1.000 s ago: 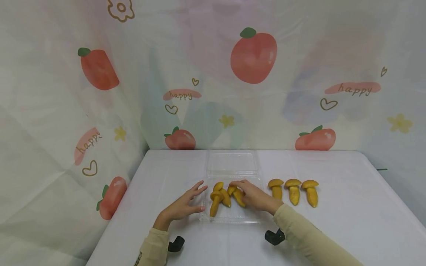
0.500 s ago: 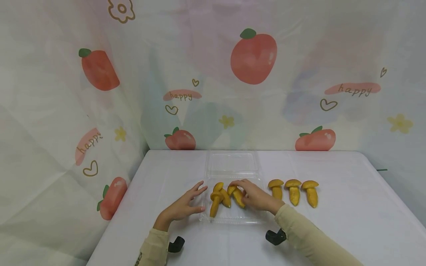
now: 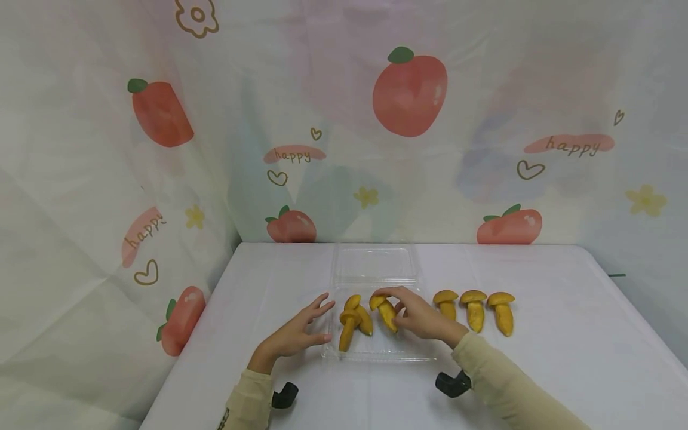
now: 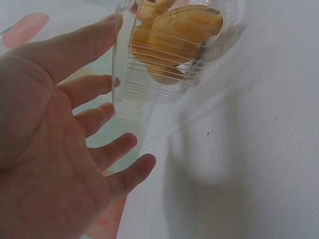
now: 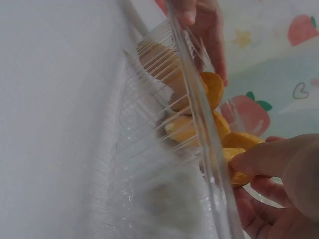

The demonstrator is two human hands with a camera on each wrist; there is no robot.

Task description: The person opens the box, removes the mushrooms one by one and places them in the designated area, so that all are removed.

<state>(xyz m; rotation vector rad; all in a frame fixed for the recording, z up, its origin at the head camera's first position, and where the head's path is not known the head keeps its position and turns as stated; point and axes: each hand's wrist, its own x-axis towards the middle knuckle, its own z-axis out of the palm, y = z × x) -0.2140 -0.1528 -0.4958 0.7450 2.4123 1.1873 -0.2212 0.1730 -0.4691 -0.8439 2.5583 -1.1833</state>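
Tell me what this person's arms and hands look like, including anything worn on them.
The left sleeve and right sleeve are long and beige; the left bears a small dark marking. The left hand and right hand are ungloved. A black bent piece shows beside each sleeve; whether it is attached is hidden.

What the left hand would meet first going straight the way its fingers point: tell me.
The left hand would most likely meet the left wall of the clear container. It looks very close to that wall, though depth leaves contact unclear.
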